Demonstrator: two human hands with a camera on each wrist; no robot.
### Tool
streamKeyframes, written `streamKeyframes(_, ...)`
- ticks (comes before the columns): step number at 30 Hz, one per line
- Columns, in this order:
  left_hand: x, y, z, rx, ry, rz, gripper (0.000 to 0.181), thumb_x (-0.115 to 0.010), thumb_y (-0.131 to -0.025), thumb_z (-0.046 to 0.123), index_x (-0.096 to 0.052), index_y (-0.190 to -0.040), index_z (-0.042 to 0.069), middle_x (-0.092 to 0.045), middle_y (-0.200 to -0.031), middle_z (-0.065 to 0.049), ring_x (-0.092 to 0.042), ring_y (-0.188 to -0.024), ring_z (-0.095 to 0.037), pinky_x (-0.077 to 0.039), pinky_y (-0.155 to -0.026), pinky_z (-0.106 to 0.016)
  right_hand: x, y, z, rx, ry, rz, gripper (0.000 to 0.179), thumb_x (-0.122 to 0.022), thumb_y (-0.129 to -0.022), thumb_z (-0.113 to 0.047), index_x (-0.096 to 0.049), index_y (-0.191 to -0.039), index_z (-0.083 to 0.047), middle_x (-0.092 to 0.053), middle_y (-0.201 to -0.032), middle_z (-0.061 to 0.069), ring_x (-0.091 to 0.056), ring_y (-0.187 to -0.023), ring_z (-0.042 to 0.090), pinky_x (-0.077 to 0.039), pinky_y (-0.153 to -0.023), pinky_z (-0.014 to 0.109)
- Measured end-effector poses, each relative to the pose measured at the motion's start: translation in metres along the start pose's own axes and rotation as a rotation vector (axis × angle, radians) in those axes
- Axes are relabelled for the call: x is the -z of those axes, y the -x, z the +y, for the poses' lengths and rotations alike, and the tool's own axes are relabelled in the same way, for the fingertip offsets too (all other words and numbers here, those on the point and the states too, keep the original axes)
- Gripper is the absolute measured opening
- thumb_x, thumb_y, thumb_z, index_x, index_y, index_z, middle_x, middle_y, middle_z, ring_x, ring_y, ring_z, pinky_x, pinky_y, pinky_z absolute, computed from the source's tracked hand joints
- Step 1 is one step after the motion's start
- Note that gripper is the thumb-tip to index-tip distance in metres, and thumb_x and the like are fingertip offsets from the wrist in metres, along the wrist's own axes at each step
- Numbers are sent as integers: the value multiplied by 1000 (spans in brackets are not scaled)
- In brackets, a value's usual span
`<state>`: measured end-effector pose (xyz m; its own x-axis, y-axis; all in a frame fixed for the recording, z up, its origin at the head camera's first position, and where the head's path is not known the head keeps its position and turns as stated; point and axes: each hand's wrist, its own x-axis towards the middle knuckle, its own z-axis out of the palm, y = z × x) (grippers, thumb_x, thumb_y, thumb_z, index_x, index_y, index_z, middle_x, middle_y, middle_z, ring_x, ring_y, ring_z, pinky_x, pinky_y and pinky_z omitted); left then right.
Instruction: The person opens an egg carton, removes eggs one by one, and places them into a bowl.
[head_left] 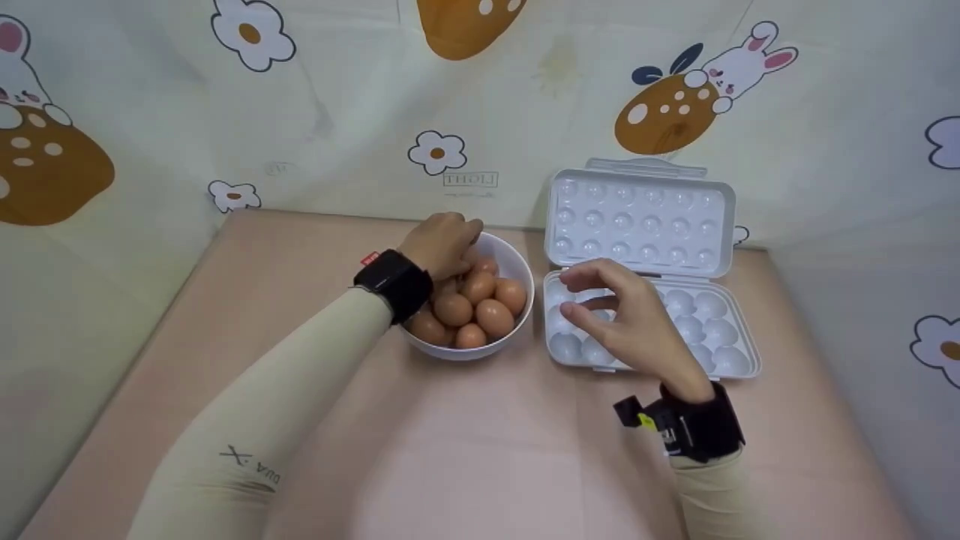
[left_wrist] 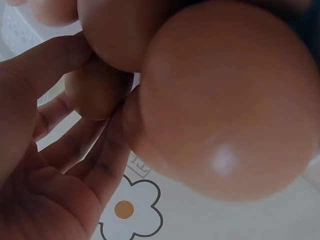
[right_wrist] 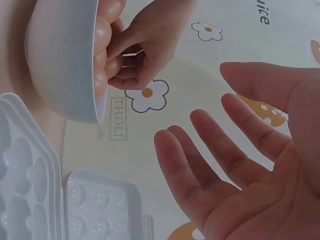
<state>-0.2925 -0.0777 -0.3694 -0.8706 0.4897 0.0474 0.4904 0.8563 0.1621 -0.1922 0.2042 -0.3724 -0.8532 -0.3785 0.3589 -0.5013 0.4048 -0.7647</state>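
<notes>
A white bowl [head_left: 523,268] full of brown eggs [head_left: 494,318] stands near the middle of the table. My left hand [head_left: 442,246] reaches into its far side. In the left wrist view, its thumb and fingers pinch a brown egg [left_wrist: 97,95] among the others; a large egg [left_wrist: 230,105] fills much of that view. To the right lies an open white plastic egg carton [head_left: 727,361], its dimpled lid [head_left: 637,206] standing up behind. Over the carton my right hand [head_left: 637,322] hovers, fingers spread and gently bent, with nothing in it. It covers some of the cups.
The pink tabletop [head_left: 465,442] stretches in front of the bowl and carton. A cream cloth [head_left: 337,135] with rabbits and flowers hangs behind and at both sides. Each wrist bears a black strap [head_left: 395,285].
</notes>
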Motion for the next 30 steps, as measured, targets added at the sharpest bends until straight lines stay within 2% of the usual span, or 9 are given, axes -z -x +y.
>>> streamKeyframes(3,-2,-1,2,14,-44,16,31,-77,-96,13,-68,-123,0,-73,-113,-21,-70,-109,-38,-58,-95,-48,1,-1,1,-2,-6,-2,32,-81,-92,-1,-71,-123,-5,-73,-119,2,-69,-112,17,-62,-88,31)
streamKeyframes(7,-4,-1,5,38,-43,5,29,-75,-98,14,-69,-124,1,-74,-112,-20,-70,-109,-37,-58,-96,-47,1,0,1,-8,5,-9,30,-80,-93,-2,-72,-122,-6,-73,-118,2,-69,-111,16,-62,-88,30)
streamKeyframes(15,-3,4,5,18,7,15,22,-65,-103,16,-70,-118,1,-73,-108,-19,-67,-107,-36,-56,-97,-48,4,1,-1,-14,31,-10,29,-80,-94,-4,-72,-121,-7,-73,-117,1,-69,-111,17,-61,-89,29)
streamKeyframes(21,6,17,6,-1,63,31,31,-66,-101,16,-68,-129,2,-71,-114,-19,-62,-109,-35,-55,-98,-48,7,2,-3,-14,57,4,31,-80,-93,-2,-72,-122,-6,-73,-118,1,-69,-113,20,-61,-89,28)
streamKeyframes(26,16,39,3,-24,101,149,34,-70,-101,21,-68,-131,5,-69,-121,-17,-60,-109,-34,-54,-96,-48,19,8,-7,9,76,49,34,-79,-92,2,-71,-124,-6,-72,-119,1,-69,-114,18,-61,-91,28)
streamKeyframes(30,21,64,-2,-64,97,295,39,-75,-99,24,-68,-132,7,-69,-129,-15,-61,-113,-36,-53,-96,-50,37,20,-3,39,183,99,38,-80,-90,5,-70,-126,-6,-71,-122,3,-69,-116,21,-60,-92,27)
